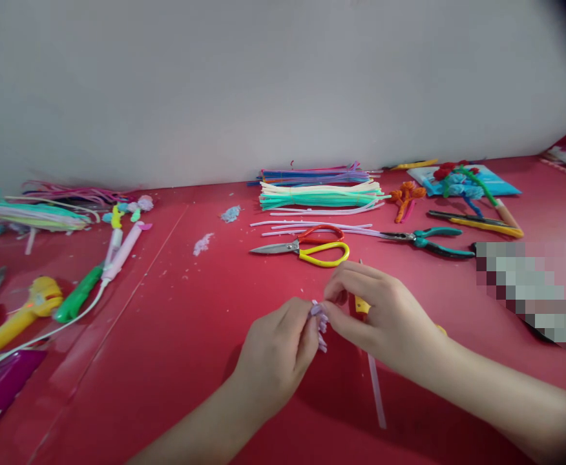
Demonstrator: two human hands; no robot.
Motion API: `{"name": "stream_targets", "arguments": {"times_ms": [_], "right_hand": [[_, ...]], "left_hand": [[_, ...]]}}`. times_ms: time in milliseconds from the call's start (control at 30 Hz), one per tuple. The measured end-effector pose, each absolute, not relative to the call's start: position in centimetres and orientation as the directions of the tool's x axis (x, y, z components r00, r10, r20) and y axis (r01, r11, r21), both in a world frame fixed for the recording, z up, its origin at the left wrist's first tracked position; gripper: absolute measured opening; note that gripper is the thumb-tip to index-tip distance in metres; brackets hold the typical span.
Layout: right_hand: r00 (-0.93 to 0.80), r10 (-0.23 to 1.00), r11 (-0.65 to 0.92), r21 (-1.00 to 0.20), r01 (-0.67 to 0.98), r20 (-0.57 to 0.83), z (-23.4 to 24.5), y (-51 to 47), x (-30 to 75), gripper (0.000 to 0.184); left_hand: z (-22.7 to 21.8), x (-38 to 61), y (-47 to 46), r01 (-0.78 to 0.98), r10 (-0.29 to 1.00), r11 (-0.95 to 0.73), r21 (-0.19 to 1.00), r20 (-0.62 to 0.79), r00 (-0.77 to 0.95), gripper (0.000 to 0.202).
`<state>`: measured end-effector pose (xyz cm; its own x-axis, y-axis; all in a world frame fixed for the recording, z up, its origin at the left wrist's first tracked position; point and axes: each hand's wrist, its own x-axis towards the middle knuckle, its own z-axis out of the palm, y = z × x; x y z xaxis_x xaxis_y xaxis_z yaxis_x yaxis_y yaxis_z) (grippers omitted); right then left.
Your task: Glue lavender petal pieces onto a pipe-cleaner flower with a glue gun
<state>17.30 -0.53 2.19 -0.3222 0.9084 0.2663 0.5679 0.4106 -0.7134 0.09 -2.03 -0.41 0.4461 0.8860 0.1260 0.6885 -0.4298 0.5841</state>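
Observation:
My left hand (280, 349) grips a small bundle of curled lilac pipe cleaner (320, 321) between thumb and fingers, with part of it hidden. My right hand (377, 310) pinches the bundle's top edge with thumb and forefinger. Partly covered by the right hand is a yellow tool that looks like a glue gun (362, 305); a translucent glue stick (376, 391) shows below that hand. Just beyond both hands lie scissors (322, 253) with red and yellow handles. Several loose lilac pipe cleaners (312, 227) are spread behind the scissors.
Bundles of coloured pipe cleaners (319, 195) lie by the wall. Teal-handled pliers (426, 240), an orange pipe-cleaner figure (406, 197) and a blurred-out object (530, 294) are at right. On the left are another yellow glue gun (31, 310), a pink tool (124, 252) with cord and a purple case (6, 387).

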Motion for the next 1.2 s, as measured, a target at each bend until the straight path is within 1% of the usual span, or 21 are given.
{"name": "stream_targets", "arguments": {"times_ms": [133, 333, 467, 600, 700, 733, 800, 867, 900, 933, 1000, 1100, 1200], "right_hand": [[-0.325, 0.911, 0.404, -0.710, 0.576, 0.254, 2.1, -0.5, 17.3, 0.011], [-0.334, 0.906, 0.416, -0.691, 0.591, 0.260, 1.9, -0.6, 17.4, 0.011], [-0.339, 0.903, 0.424, -0.681, 0.597, 0.265, 1.8, -0.6, 17.4, 0.011], [-0.341, 0.902, 0.426, -0.681, 0.596, 0.265, 1.8, -0.6, 17.3, 0.011], [-0.344, 0.902, 0.424, -0.682, 0.596, 0.260, 1.9, -0.6, 17.2, 0.012], [-0.347, 0.900, 0.429, -0.681, 0.593, 0.265, 2.0, -0.6, 17.2, 0.012], [-0.352, 0.891, 0.449, -0.682, 0.578, 0.287, 2.3, -0.6, 17.4, 0.010], [-0.347, 0.878, 0.475, -0.683, 0.555, 0.329, 2.7, -0.5, 17.6, 0.008], [-0.345, 0.873, 0.485, -0.681, 0.549, 0.344, 2.9, -0.4, 17.7, 0.008], [-0.346, 0.869, 0.494, -0.676, 0.546, 0.355, 3.0, -0.3, 17.8, 0.009], [-0.361, 0.860, 0.508, -0.664, 0.548, 0.360, 3.0, -0.2, 17.9, 0.010], [-0.382, 0.846, 0.531, -0.641, 0.553, 0.371, 2.5, -0.1, 17.8, 0.006], [-0.390, 0.831, 0.556, -0.621, 0.553, 0.396, 1.9, -0.1, 17.7, 0.004]], "left_hand": [[-0.5, 0.1, -2.0, 0.706, 0.874, -0.466, 0.534, 0.151, 0.462, 0.021], [-0.5, 0.2, -2.0, 0.724, 0.869, -0.482, 0.494, 0.168, 0.465, 0.022], [-0.5, 0.2, -2.1, 0.746, 0.875, -0.474, 0.467, 0.155, 0.459, 0.022], [-0.6, 0.2, -2.1, 0.751, 0.883, -0.457, 0.477, 0.139, 0.449, 0.023], [-0.6, 0.2, -2.1, 0.730, 0.895, -0.426, 0.534, 0.132, 0.426, 0.023], [-0.6, 0.2, -2.1, 0.710, 0.905, -0.400, 0.580, 0.124, 0.408, 0.023], [-0.4, 0.2, -2.1, 0.617, 0.931, -0.294, 0.730, 0.072, 0.359, 0.024], [-0.2, 0.3, -1.9, 0.434, 0.945, -0.085, 0.897, -0.066, 0.320, 0.027], [0.0, 0.3, -1.8, 0.315, 0.935, 0.054, 0.947, -0.159, 0.318, 0.029], [0.2, 0.4, -1.6, 0.219, 0.906, 0.190, 0.957, -0.257, 0.338, 0.031], [0.4, 0.4, -1.4, 0.076, 0.857, 0.355, 0.932, -0.357, 0.371, 0.033], [0.5, 0.3, -1.2, -0.046, 0.826, 0.458, 0.888, -0.406, 0.390, 0.033], [0.4, 0.3, -1.2, -0.103, 0.798, 0.508, 0.855, -0.422, 0.430, 0.033]]}}
